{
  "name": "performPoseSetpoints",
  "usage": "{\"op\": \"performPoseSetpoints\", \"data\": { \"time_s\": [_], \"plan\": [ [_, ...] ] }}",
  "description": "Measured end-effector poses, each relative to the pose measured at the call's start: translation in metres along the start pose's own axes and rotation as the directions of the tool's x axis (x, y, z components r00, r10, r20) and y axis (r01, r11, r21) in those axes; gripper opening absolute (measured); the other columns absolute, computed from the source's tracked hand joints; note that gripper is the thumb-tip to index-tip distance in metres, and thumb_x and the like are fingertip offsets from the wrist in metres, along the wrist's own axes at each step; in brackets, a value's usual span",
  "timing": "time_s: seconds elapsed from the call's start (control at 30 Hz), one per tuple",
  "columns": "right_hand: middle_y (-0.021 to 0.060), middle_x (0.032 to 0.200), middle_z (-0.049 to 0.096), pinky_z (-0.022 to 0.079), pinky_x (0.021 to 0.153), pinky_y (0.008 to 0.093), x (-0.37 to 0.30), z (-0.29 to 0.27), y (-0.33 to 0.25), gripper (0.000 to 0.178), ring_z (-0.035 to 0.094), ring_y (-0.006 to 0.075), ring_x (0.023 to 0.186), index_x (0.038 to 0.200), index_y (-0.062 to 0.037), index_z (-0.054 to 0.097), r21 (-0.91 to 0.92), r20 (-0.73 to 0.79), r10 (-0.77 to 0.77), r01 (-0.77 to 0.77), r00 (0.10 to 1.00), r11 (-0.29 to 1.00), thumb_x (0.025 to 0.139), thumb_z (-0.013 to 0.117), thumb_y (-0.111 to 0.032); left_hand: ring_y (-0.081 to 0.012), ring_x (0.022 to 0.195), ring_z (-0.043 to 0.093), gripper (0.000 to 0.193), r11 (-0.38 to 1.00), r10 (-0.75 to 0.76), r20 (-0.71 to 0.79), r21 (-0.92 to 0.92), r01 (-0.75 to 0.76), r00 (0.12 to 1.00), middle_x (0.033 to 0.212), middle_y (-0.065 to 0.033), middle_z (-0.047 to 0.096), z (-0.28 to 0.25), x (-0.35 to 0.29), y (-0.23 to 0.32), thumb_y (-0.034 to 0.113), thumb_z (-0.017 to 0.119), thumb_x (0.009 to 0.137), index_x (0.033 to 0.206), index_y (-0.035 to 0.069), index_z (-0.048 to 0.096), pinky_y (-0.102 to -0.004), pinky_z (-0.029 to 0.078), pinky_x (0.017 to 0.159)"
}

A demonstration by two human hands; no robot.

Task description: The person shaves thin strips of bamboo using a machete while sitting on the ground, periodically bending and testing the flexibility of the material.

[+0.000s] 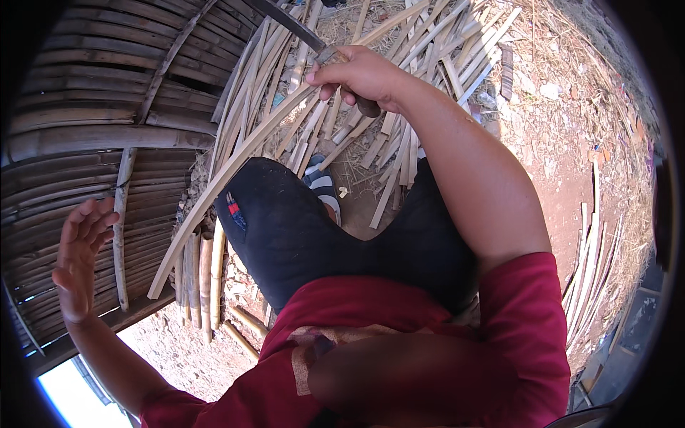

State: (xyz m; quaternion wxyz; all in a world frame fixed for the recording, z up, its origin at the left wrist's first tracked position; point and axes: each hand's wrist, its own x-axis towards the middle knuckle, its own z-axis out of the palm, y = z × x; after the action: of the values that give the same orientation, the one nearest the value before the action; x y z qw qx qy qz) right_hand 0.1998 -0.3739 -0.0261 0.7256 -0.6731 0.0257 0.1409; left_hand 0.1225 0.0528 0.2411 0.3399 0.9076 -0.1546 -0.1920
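My right hand (360, 75) squeezes the knife handle (367, 107) tight at twelve o'clock, my left hand (78, 257) is open and empty, and the long bamboo strip (228, 175) looks light, stiff and bendy, best held near its middle.

Bamboo strips (399, 107) – pale, dry, matt, split wood with rough edges. Knife (300, 32) – dull dark metal blade, worn wooden handle. Wall (93, 107) of weathered grey bamboo. Ground (571, 143) – gritty reddish dirt. Shirt (528, 321) and trousers (300, 228) – matt cloth.
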Motion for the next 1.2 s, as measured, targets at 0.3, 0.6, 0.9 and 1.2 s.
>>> {"op": "performPoseSetpoints", "data": {
  "time_s": [0.3, 0.6, 0.9, 1.2],
  "plan": [
    [-0.0022, 0.071, 0.06, 0.043, 0.051, 0.0237, -0.008, -0.021, -0.007, 0.024, 0.048, 0.0036, 0.05, 0.095, -0.0082, 0.062, 0.307, -0.045, 0.039, -0.023, 0.998, 0.951, 0.089, 0.074, -0.027, -0.0459, 0.144, 0.033, 0.135, 0.467, 0.187, -0.779, -0.466, -0.751, 0.599, 0.156, -0.0291, 0.03, 0.106, 0.031, -0.09, 0.098, 0.049, 0.065, 0.153, -0.002, 0.026, -0.0567, 0.019, 0.121],
    [-0.0016, 0.072, 0.062, 0.045, 0.053, 0.0249, -0.006, -0.017, -0.003, 0.023, 0.048, 0.0035, 0.048, 0.091, -0.0101, 0.06, 0.403, 0.077, 0.103, -0.126, 0.992, 0.906, 0.092, 0.071, -0.03, -0.0449, 0.14, 0.041, 0.112, 0.137, 0.748, -0.572, -0.365, -0.921, 0.338, 0.15, -0.0244, 0.043, 0.13, 0.138, 0.014, 0.086, 0.056, 0.076, 0.149, 0.004, 0.037, -0.0573, 0.024, 0.12],
    [-0.0023, 0.067, 0.056, 0.039, 0.046, 0.0216, 0.004, -0.008, -0.013, 0.037, 0.047, 0.004, 0.048, 0.107, -0.0077, 0.061, 0.16, -0.047, 0.129, -0.12, 0.991, 0.98, 0.091, 0.072, -0.04, -0.0089, 0.05, 0.033, 0.035, 0.06, 0.414, -0.776, -0.5, -0.864, 0.477, 0.063, 0.0042, 0.035, 0.101, 0.176, 0.047, 0.047, 0.061, 0.089, 0.085, 0.013, 0.054, -0.0243, 0.03, 0.052],
    [-0.0007, 0.065, 0.054, 0.038, 0.047, 0.0233, 0.009, -0.014, -0.006, 0.028, 0.049, 0.0072, 0.05, 0.098, -0.0057, 0.055, -0.269, -0.266, 0.025, -0.099, 0.964, 0.958, 0.088, 0.076, -0.021, -0.0094, 0.047, 0.026, 0.045, 0.218, 0.175, -0.896, -0.369, -0.903, 0.408, 0.061, 0.0022, 0.03, 0.08, 0.187, -0.013, 0.056, 0.053, 0.083, 0.082, 0.012, 0.043, -0.0241, 0.024, 0.046]
  ]
}}
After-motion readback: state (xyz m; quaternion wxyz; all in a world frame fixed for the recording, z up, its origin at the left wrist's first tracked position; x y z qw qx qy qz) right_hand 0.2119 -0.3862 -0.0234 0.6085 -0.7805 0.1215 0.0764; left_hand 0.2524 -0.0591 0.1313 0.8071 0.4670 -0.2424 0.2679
